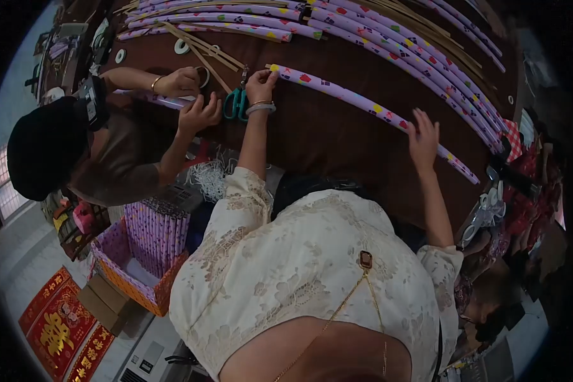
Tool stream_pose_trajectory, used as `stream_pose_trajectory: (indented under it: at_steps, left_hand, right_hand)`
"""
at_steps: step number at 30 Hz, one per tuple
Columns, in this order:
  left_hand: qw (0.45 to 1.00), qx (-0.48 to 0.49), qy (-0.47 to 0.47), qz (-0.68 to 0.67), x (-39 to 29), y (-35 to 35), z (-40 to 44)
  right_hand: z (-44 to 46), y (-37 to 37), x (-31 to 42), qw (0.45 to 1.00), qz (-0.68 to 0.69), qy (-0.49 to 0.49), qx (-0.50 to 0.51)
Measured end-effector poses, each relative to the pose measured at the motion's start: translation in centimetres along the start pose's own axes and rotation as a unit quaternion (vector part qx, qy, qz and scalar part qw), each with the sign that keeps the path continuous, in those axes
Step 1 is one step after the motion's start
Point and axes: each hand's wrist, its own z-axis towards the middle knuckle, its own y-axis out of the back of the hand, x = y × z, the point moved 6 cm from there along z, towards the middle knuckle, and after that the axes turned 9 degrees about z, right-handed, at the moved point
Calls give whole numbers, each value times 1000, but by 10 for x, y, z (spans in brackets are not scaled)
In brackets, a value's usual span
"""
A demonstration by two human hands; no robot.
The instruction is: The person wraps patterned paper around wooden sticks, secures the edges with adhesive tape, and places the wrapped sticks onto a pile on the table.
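Note:
A long, thin tube wrapped in purple patterned paper (345,95) lies slantwise across the dark table before me. My left hand (259,88) pinches its far left end, with thumb and fingers closed. Farther along, my right hand (423,141) rests against the tube near its right end, fingers stretched out and slightly apart. Scissors with teal handles (236,104) lie just left of my left wrist.
Several similar patterned tubes (398,48) and thin brown strips (205,46) lie at the back of the dark table (337,146). A co-worker in a black cap (41,143) handles another tube at left. Below stands an orange basket (147,293) of short rolls.

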Motion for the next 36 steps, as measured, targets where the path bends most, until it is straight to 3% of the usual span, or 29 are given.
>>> stream_pose_trajectory:
  at_steps: [3, 6, 9, 12, 14, 16, 20, 22, 23, 24, 25, 29, 32, 34, 36]
  left_hand:
    - [1000, -2, -1, -25, -1, -3, -1]
    - [999, 20, 41, -26, -4, -2, -1]
    - [995, 27, 63, -66, -6, -3, 0]
    - [994, 14, 87, -72, -2, -5, 0]
    - [996, 13, 82, -28, 1, -4, 2]
    - [995, 4, 91, -31, -2, -6, 0]
    - [993, 11, 112, -31, -1, -6, 0]
    - [993, 23, 107, -44, 1, -7, 4]
    - [992, 35, 115, -49, 2, -6, 6]
    - [990, 47, 121, -53, 3, -6, 6]
    - [992, 48, 107, -50, 0, -5, 5]
    - [995, 51, 73, -39, 15, -5, 14]
    - [985, 107, 37, -126, -34, -23, 14]
    - [997, 32, -66, -11, -104, -23, 7]
    - [983, 48, -176, 30, -146, -41, 33]
  right_hand:
    - [36, -47, 30, 994, 106, -11, 31]
    - [64, -83, 31, 964, 228, -119, 71]
    - [76, -97, 40, 943, 249, -180, 130]
    - [74, -101, 52, 964, 144, -116, 192]
    - [69, -100, 47, 962, 151, -114, 198]
    - [66, -90, 48, 983, 92, 17, 156]
    - [52, -72, 25, 981, 118, 7, 156]
    - [40, -62, 10, 958, 169, -87, 214]
    - [34, -52, 4, 959, 169, -86, 211]
    - [26, -42, -4, 972, 73, -73, 211]
    - [18, -31, -11, 976, -24, -59, 207]
    - [-4, -9, -34, 984, 9, -22, 179]
    - [11, 29, -31, 995, -10, 13, 95]
    - [43, 72, -26, 999, -10, 42, 11]
    - [75, 101, -30, 997, -33, 61, -44]
